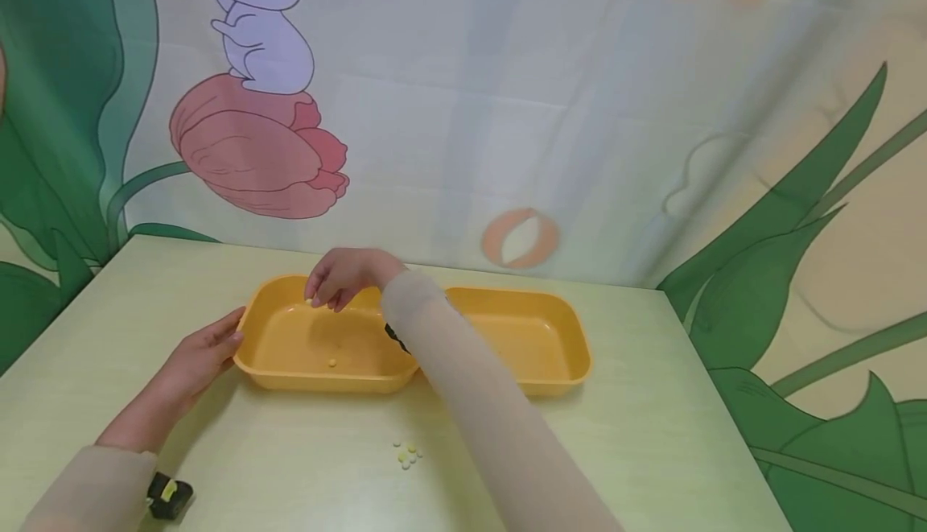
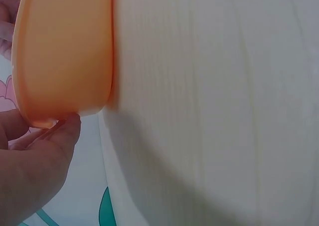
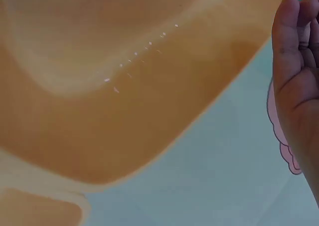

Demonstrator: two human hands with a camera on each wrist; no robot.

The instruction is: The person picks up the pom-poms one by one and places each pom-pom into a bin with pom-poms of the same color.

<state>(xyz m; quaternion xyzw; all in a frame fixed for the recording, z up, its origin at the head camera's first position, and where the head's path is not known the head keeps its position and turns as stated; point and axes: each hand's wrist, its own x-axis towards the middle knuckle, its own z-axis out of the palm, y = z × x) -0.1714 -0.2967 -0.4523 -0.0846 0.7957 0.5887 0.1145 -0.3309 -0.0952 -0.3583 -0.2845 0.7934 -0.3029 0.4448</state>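
Observation:
My left hand (image 1: 206, 355) grips the left end of a yellow-orange plastic tray (image 1: 326, 383); in the left wrist view the fingers (image 2: 65, 136) lie against the outside of its end wall, just under the rim. Over the back left part of this tray, my right hand (image 1: 344, 276) points downward, its thumb and fingertips pinching a small pale tablet (image 1: 309, 302). Another small tablet (image 1: 332, 363) lies on the tray floor near the front wall. In the right wrist view the right hand (image 3: 299, 71) shows only at the right edge, its fingertips partly hidden.
A second yellow-orange tray (image 1: 543, 347) stands directly to the right, partly covered by my right forearm. Several small white and yellow tablets (image 1: 407, 457) lie on the pale table (image 1: 290, 468) in front of the trays. A printed cloth (image 1: 434, 129) hangs behind the table.

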